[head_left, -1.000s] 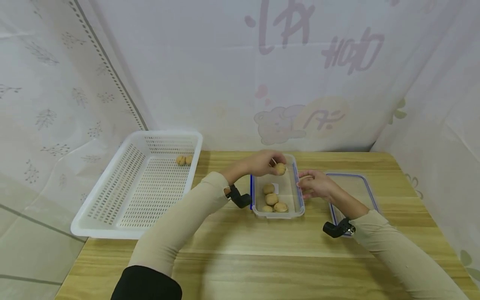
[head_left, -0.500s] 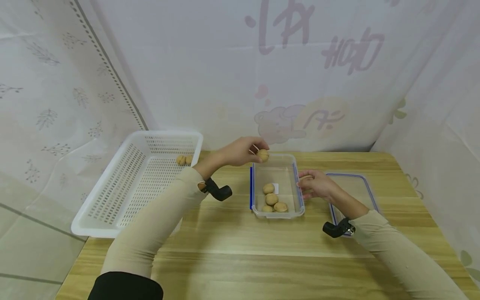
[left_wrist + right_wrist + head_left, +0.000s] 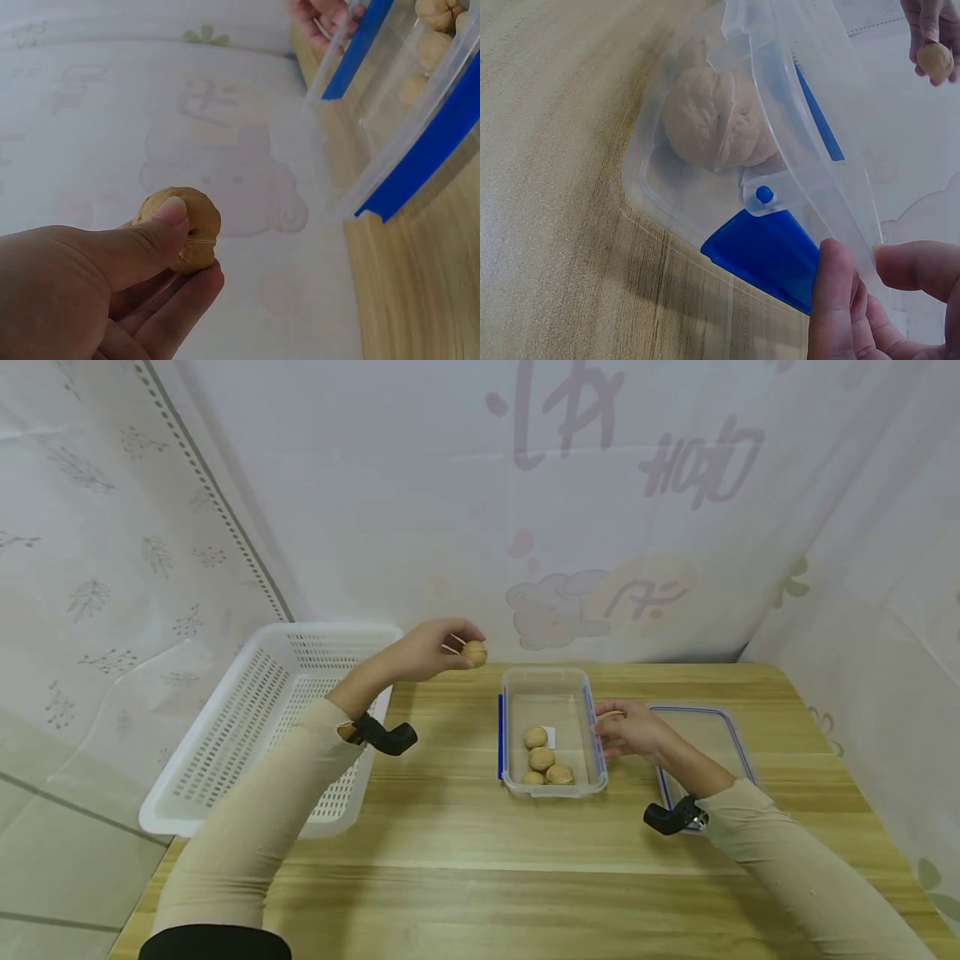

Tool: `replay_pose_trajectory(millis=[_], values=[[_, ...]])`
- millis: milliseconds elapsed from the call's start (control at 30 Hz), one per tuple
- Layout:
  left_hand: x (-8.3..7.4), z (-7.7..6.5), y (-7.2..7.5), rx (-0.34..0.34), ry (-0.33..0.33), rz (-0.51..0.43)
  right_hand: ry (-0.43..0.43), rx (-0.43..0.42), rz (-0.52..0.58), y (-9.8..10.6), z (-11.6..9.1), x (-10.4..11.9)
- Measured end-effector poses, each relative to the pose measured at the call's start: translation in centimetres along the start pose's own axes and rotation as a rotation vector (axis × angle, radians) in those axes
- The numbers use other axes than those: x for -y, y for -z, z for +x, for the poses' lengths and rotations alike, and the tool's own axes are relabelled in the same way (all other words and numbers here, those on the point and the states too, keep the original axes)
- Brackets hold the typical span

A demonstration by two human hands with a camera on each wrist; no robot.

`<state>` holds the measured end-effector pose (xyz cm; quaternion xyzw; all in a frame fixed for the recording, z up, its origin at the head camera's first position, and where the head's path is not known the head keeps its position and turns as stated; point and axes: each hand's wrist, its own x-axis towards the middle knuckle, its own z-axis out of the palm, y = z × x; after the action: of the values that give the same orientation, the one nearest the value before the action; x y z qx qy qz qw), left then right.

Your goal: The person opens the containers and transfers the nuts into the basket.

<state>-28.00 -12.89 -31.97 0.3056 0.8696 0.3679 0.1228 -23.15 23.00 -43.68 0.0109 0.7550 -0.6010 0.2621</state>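
My left hand (image 3: 429, 652) pinches a walnut (image 3: 474, 653) between thumb and fingertips, raised between the white basket and the plastic food container (image 3: 552, 791). Up close in the left wrist view, the thumb presses on the side of the walnut (image 3: 196, 217). Several walnuts (image 3: 542, 759) lie in the near half of the container, which has no lid on it. My right hand (image 3: 633, 728) is at the container's right side. In the right wrist view its thumb and fingers (image 3: 832, 300) grip the edge beside a blue clip (image 3: 769, 251).
On the left stands a white slotted basket (image 3: 311, 693), partly covered by my left forearm. The clear lid with a blue seal (image 3: 693, 722) lies right of the container, under my right wrist. A printed cloth (image 3: 450, 527) hangs behind the wooden table (image 3: 480, 893).
My left hand has moved left with the walnut, from over the container to near the basket. Its arm now covers the walnuts seen earlier in the basket. My right hand keeps its place.
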Motion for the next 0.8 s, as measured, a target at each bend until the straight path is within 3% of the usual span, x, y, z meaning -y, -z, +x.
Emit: replay_pose_trajectory(millis=[333,800], values=[[2.8,-2.8,2.6,-0.094,0.014,0.011,-0.001,-0.004,0.001,-0.2,0.0,0.1],[6.1,-6.0,6.0,-0.205,0.179,0.004,0.009,-0.003,0.006,0.0,0.1,0.0]])
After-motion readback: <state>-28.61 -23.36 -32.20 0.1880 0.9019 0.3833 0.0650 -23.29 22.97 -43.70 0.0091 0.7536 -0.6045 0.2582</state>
